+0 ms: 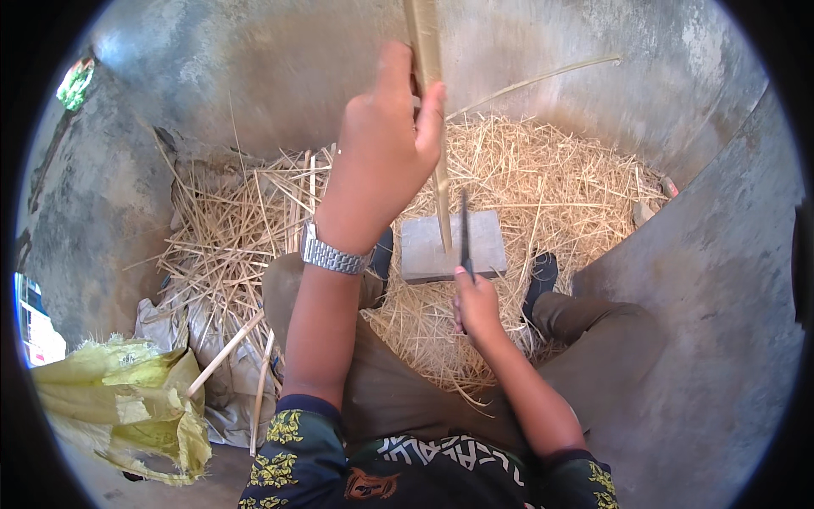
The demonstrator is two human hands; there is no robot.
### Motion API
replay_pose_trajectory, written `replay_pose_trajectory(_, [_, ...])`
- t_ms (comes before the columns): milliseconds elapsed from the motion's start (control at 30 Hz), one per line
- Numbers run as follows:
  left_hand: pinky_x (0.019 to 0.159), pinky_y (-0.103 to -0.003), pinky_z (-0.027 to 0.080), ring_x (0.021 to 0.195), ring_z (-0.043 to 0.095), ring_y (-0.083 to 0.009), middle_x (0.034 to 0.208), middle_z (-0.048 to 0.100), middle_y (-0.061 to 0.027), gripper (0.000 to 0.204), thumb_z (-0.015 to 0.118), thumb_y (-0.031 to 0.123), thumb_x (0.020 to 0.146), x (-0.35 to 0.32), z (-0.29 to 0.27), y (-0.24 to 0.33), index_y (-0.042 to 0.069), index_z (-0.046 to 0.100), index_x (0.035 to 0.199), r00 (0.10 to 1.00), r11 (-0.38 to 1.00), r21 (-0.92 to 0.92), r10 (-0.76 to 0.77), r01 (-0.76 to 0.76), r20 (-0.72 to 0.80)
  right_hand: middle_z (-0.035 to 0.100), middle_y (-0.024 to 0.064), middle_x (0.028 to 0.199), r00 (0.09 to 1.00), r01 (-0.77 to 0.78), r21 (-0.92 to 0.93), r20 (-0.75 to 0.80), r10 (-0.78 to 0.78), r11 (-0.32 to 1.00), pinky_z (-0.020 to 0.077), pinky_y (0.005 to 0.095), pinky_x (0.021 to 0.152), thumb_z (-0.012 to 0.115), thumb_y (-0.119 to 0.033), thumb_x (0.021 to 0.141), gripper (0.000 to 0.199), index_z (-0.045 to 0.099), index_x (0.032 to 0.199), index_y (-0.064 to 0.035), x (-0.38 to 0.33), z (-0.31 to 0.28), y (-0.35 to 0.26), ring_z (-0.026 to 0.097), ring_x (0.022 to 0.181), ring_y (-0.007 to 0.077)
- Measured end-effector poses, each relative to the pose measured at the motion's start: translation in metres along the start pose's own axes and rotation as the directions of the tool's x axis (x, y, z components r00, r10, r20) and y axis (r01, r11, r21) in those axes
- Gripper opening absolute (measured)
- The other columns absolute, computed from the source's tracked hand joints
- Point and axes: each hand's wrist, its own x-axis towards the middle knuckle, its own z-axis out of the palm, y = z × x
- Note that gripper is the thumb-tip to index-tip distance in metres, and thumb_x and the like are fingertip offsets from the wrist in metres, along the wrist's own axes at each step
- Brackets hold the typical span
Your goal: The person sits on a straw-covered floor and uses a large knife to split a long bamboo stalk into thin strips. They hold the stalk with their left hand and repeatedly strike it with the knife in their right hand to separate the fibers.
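Observation:
My left hand [386, 131], with a metal-band watch on its wrist, is raised and wrapped round a long pale bamboo piece [443, 204]. The piece stands upright, its upper end running out of the picture and its lower end at the grey block [417, 248]. Low on the right, my right hand [478, 310] is closed round the handle of a dark, narrow knife [465, 229]. The blade points up and away from me, just right of the bamboo and apart from it. The block lies on the shavings between my feet.
Pale shavings [560, 174] cover the floor ahead, and cut bamboo strips [242, 220] are heaped at left. A torn yellow sack [127, 399] lies near left. Grey walls [280, 59] close in ahead and at both sides. One thin strip [534, 83] sticks up against the far wall.

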Motion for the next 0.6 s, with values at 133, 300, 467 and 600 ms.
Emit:
replay_pose_trajectory(133, [0.063, -0.031, 0.059, 0.082, 0.075, -0.0254, 0.092, 0.073, -0.0213, 0.024, 0.059, 0.009, 0.098, -0.003, 0.005, 0.001, -0.003, 0.045, 0.113, 1.000, 0.999, -0.042, 0.011, -0.012, -0.023, 0.045, -0.0005, 0.056, 0.988, 0.070, 0.177, -0.149, -0.044, 0.982, 0.0356, 0.0256, 0.035, 0.055, -0.037, 0.102, 0.035, 0.049, 0.082, -0.0076, -0.001, -0.019, -0.047, 0.044, 0.040, 0.0095])
replay_pose_trajectory(300, [0.059, -0.037, 0.056, 0.074, 0.073, -0.0337, 0.082, 0.069, -0.0220, 0.026, 0.060, 0.014, 0.097, 0.003, 0.003, 0.004, -0.002, 0.045, 0.110, 1.000, 0.999, 0.037, 0.004, -0.003, -0.024, 0.047, -0.0011, 0.058, 0.952, 0.281, 0.323, -0.209, -0.222, 0.904, 0.0369, 0.0241, 0.039, 0.061, -0.033, 0.099, 0.031, 0.051, 0.082, -0.0086, 0.017, -0.020, -0.100, 0.045, 0.043, 0.0080])
replay_pose_trajectory(467, [0.054, -0.040, 0.050, 0.066, 0.069, -0.0373, 0.075, 0.066, -0.0214, 0.026, 0.061, 0.017, 0.097, 0.011, 0.005, -0.003, -0.001, 0.045, 0.108, 0.999, 0.997, 0.074, -0.029, 0.031, -0.035, 0.049, -0.0032, 0.062, 0.943, 0.257, 0.250, 0.148, -0.300, 0.933, 0.0380, 0.0213, 0.042, 0.075, -0.027, 0.090, 0.028, 0.057, 0.092, -0.0065, 0.059, -0.015, -0.122, 0.045, 0.045, 0.0046])
replay_pose_trajectory(600, [0.052, -0.040, 0.047, 0.061, 0.067, -0.0373, 0.068, 0.062, -0.0196, 0.026, 0.062, 0.018, 0.097, 0.014, 0.006, 0.007, -0.002, 0.046, 0.105, 0.992, 0.992, 0.015, -0.128, 0.128, -0.023, 0.050, -0.0035, 0.063, 0.910, 0.122, 0.223, 0.364, -0.199, 0.967, 0.0399, 0.0219, 0.044, 0.082, -0.031, 0.084, 0.037, 0.057, 0.095, -0.0057, 0.077, -0.018, -0.121, 0.047, 0.047, 0.0051])
